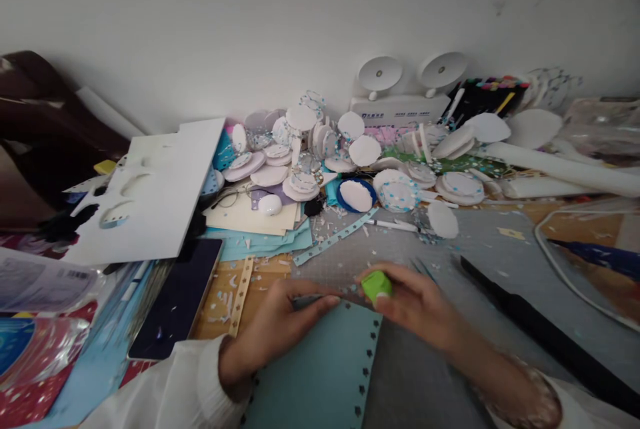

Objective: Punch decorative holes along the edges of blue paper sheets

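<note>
My left hand (pixel 295 309) grips the top edge of a light blue sheet of paper (pixel 310 369), thumb on top and fingers pinched against it. Along the sheet's right edge runs a row of small punched shapes, with a few more at the top and lower left. In my right hand (pixel 415 302) is a small green craft punch (pixel 376 286), between thumb and fingers, beside the sheet's top right corner. Whether the punch touches the paper I cannot tell. A grey cutting mat (pixel 400 376) lies beneath.
Behind are many white paper discs (pixel 365 150), a punched blue strip (pixel 335 237), and a white pen (pixel 395 224). Left lie a phone (pixel 175 302), a punched yellow strip (pixel 242 292) and white board (pixel 150 196). Tweezers (pixel 424 270) and a long black tool (pixel 545 336) are right.
</note>
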Demonstrator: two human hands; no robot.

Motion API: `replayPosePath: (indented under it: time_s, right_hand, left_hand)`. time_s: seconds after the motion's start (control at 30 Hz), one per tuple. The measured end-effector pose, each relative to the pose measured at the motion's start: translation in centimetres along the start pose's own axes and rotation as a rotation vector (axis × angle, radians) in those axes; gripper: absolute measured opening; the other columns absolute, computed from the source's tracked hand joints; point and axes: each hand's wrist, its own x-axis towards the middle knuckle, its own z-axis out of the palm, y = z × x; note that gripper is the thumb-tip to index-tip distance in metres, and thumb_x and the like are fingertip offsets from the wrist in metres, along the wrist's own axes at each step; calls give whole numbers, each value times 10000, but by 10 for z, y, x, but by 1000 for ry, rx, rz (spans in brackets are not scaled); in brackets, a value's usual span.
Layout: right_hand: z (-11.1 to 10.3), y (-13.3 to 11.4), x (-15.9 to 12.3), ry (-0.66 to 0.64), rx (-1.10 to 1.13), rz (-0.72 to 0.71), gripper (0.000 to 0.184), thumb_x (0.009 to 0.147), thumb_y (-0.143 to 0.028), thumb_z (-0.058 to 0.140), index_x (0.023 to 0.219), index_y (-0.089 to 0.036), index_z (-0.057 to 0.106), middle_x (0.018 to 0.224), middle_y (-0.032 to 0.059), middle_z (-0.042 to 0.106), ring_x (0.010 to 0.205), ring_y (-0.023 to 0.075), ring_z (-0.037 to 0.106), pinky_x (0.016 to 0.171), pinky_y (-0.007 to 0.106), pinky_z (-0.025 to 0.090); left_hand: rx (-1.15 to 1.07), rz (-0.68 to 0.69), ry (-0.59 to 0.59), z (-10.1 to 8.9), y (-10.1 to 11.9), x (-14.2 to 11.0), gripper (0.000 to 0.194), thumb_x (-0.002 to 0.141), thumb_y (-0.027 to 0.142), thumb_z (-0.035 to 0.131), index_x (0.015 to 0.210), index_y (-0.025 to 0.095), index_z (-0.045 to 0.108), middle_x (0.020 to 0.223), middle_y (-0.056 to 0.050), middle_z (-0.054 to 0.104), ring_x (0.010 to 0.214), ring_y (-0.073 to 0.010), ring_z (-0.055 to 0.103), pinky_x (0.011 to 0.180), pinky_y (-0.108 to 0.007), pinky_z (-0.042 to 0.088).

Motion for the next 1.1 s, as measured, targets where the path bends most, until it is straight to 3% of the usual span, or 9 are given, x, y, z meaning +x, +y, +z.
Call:
replayPosePath:
  time_s: [0.07,0.2,0.3,0.5,0.63,0.73,0.83,0.97,1.1]
  right_hand:
    - [-4,0,2,43,213,33,386,856,-573,584,985,-224,686,915,68,704,840,223,651,780,354,530]
    - [-7,-7,6,-58,490,165,537,950,-594,355,1016,-205,718,1011,121,736,900,236,680,842,389,528]
    - [-5,-11,8,-113,635,252,596,949,-611,320,1037,-178,719,1076,137,740,953,241,694,910,418,513]
    - [-1,-5,7,-58,525,123,519,937,-604,425,1120,-213,712,1244,94,689,1285,250,532,1133,446,330]
    - [1,5,4,-45,345,27,496,949,-588,430,1218,-244,665,1358,78,614,1350,258,454,1179,493,222]
    - [1,10,5,-28,383,-18,478,950,-566,445,1214,-237,670,1347,90,620,1345,278,454,1177,494,222]
    - [0,9,7,42,469,-55,400,924,-543,508,1124,-257,705,1271,83,669,1281,281,517,1121,466,337]
    - [-5,2,8,101,492,-97,337,902,-544,532,1003,-289,727,1115,65,719,1094,274,620,900,433,516]
    - [-8,-1,6,16,357,-76,396,874,-611,529,995,-281,710,1251,69,653,1094,280,599,911,437,484]
  left_hand:
    - [24,6,-2,1,-1,0,198,872,297,650,914,164,791,900,-36,790,847,-205,737,778,-244,557]
    - [39,15,-54,4,-3,-1,192,868,287,649,910,159,787,895,-38,790,818,-196,731,749,-232,548]
    - [54,12,-96,5,-4,-2,204,875,294,641,938,162,784,901,-38,789,799,-195,724,716,-231,537]
    - [86,-14,-83,6,-6,-4,200,865,307,649,892,163,785,854,-34,788,787,-193,719,712,-232,531]
    - [73,-4,-75,7,-6,-4,182,861,297,650,885,174,783,862,-30,788,805,-189,723,744,-233,535]
    - [56,11,-96,6,-7,-2,191,864,294,645,899,164,782,874,-38,788,813,-192,723,749,-234,535]
    - [59,29,-101,4,-7,1,203,863,292,641,894,152,783,864,-48,787,798,-199,724,737,-242,539]
    - [93,42,69,-1,1,0,194,853,286,640,913,173,787,902,-44,787,851,-215,724,807,-279,542]
    - [118,17,337,-4,11,-11,166,802,287,696,927,223,785,945,-30,781,932,-241,711,870,-330,538]
